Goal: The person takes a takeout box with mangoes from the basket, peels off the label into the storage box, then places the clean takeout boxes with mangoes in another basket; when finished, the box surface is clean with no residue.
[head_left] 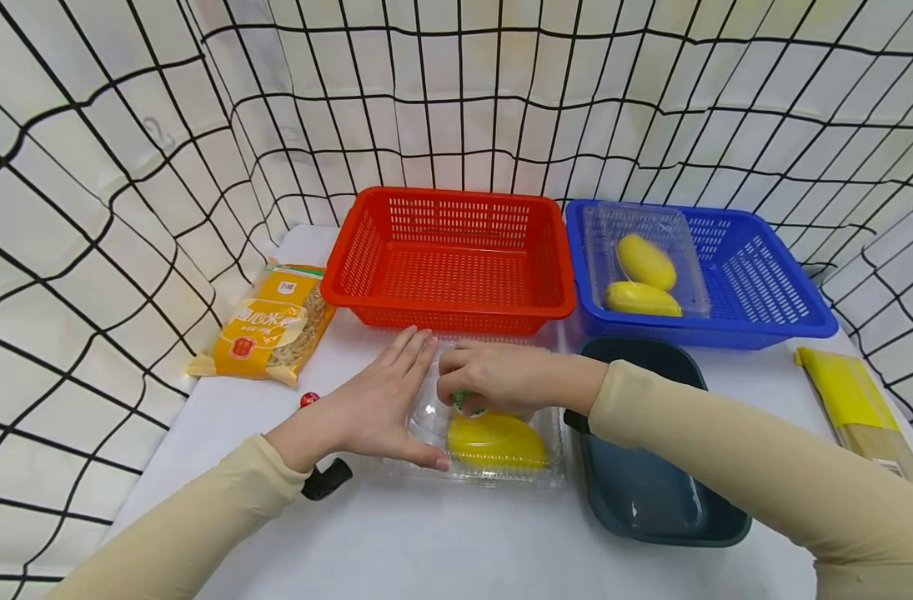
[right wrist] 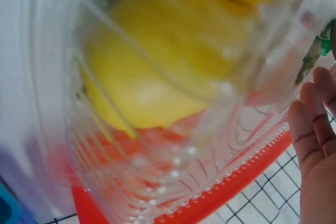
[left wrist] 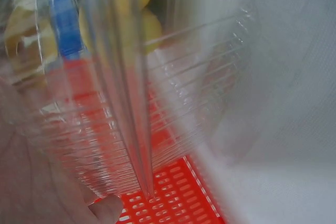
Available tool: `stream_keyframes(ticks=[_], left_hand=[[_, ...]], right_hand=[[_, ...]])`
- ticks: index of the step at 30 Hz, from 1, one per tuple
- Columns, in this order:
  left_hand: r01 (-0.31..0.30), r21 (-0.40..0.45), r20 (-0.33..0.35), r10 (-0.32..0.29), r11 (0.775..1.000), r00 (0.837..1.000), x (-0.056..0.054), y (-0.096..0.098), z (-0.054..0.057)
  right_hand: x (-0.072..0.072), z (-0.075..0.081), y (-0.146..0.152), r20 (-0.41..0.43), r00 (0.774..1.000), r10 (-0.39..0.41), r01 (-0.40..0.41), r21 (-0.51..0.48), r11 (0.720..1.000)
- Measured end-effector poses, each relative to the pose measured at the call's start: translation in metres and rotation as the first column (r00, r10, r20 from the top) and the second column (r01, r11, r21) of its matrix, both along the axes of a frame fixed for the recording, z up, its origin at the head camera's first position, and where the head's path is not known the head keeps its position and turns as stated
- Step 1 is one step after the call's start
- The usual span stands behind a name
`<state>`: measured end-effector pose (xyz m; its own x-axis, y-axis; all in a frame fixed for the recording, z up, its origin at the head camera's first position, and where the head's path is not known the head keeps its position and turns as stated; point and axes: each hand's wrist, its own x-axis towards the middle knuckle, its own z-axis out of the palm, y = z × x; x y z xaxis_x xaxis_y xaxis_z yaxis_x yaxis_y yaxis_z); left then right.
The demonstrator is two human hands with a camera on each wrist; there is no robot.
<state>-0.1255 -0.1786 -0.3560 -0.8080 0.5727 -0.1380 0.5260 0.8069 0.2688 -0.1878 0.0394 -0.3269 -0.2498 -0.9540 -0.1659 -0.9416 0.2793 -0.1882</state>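
Note:
A clear plastic clamshell box (head_left: 549, 477) with a yellow mango (head_left: 497, 442) inside lies on the white table. My left hand (head_left: 373, 408) rests on the box's left side, fingers straight and thumb spread along its front. Over the lid, my right hand (head_left: 501, 379) pinches a small green-and-white thing (head_left: 467, 403), mostly covered by the fingers. Close up in the right wrist view, the mango (right wrist: 157, 61) shows through the plastic beside my fingers (right wrist: 310, 140). In the left wrist view the box's ridged wall (left wrist: 126, 145) is blurred.
Behind stand a red basket (head_left: 448, 321) and a blue basket (head_left: 756, 250) with another clear box (head_left: 692, 267) of mangoes. A dark green tub (head_left: 651, 500) is right, an orange-yellow food bag (head_left: 268, 325) left, a yellow packet (head_left: 857, 400) far right. A small red thing (head_left: 309, 399) lies by my left wrist.

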Motion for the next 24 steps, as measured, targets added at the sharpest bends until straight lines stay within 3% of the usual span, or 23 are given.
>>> stream_keyframes(ticks=[5, 9, 24], left_hand=[[0.006, 0.000, -0.004, -0.006, 1.000, 1.000, 0.000, 0.000, -0.001], [0.008, 0.001, -0.007, -0.008, 1.000, 1.000, 0.000, 0.000, 0.000], [-0.002, -0.006, -0.004, 0.002, 1.000, 1.000, 0.001, 0.002, 0.003]], right_hand=[[-0.001, 0.002, -0.003, 0.047, 0.999, 0.006, -0.006, 0.006, 1.000], [-0.004, 0.002, -0.005, 0.119, 0.993, -0.023, 0.025, -0.018, 1.000], [-0.011, -0.001, -0.004, 0.246, 0.961, -0.130, 0.154, -0.081, 0.985]])
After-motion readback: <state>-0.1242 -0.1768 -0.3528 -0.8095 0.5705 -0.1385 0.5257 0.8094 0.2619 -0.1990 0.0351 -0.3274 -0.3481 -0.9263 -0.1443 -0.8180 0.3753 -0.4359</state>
